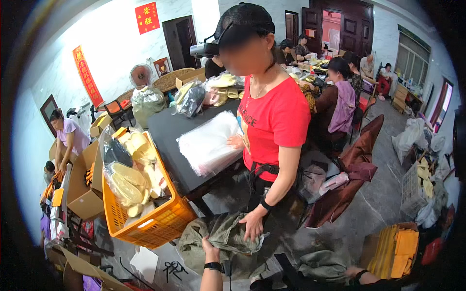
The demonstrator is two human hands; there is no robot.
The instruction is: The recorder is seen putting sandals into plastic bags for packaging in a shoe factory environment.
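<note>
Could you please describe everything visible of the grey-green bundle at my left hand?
The grey-green bundle looks like woven sacking, crumpled and folded. In the view, it is below and right of the orange crate. Your left hand holds its near side; a facing person's spread hand rests on top.

Limp, crumpled olive-grey sack (222,234), grey-green fabric (321,264) bunched to its right

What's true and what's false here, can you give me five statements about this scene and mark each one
1. Your left hand touches the gray-green sack. True.
2. The big crate at the left is blue. False: it is orange.
3. The nearest person wears a black cap. True.
4. The translucent plastic stack lies on the floor. False: it lies on the dark table.
5. The nearest person's hand touches the gray-green sack. True.
</note>
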